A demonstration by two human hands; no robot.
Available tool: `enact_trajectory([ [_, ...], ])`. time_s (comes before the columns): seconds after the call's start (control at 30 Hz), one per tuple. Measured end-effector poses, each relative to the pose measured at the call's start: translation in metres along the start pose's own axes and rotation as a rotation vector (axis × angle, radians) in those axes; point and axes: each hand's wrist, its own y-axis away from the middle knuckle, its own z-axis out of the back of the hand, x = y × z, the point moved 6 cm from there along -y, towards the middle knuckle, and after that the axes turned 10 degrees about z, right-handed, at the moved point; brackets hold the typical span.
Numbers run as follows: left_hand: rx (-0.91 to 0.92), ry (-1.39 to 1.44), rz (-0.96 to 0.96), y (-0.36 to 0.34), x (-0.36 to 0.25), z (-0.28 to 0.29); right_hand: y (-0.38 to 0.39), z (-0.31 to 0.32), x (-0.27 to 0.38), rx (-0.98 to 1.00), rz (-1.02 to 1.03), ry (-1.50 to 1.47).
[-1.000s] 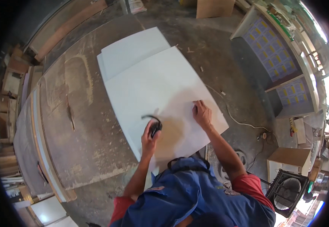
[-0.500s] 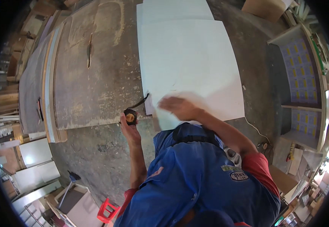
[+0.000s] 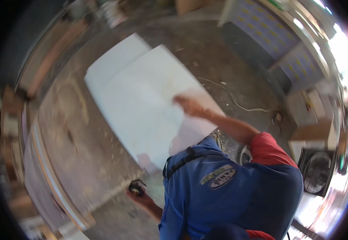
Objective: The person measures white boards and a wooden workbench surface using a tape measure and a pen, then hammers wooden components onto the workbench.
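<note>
Two white sheets overlap on the worn brown bench (image 3: 98, 160): the top sheet (image 3: 142, 104) lies nearer the person, and the bottom sheet (image 3: 120, 58) shows beyond its far-left edge. The person's right hand (image 3: 188, 105) is over the top sheet, toward its right side, palm side down; motion blurs it, so whether the fingers are spread or curled, and whether they touch the surface, cannot be told. The left hand (image 3: 137, 197) is wrapped around a rounded black tool (image 3: 135, 187) with a dark strap, held low beside the near edge of the bench, left of the person's body and apart from both sheets. Shadows fall across the near part of the top sheet. Along the left of the bench runs a long pale strip (image 3: 58, 188). Right of the sheets, a white cable (image 3: 244, 108) curves over the floor (image 3: 210, 48), and a black fan (image 3: 317, 172) stands farther right.
</note>
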Motion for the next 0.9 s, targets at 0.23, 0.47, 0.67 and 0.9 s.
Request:
enact_trajectory([
  [0.23, 0.357, -0.533, -0.010, -0.001, -0.014, -0.137, 0.092, 0.036, 0.083, -0.069, -0.180, -0.446],
  [0.47, 1.204, -0.829, -0.007, 0.129, 0.039, -0.298, 0.130, 0.115, 0.116, -0.308, -0.279, -0.893],
  [0.67, 1.558, -0.919, -0.461, 0.264, 0.121, -0.371, 0.177, 0.148, 0.083, -0.408, -0.219, -1.236],
  [0.9, 1.705, -0.958, -0.046, 0.356, 0.252, -0.430, 0.299, 0.249, 0.006, -0.536, -0.375, -1.122],
])
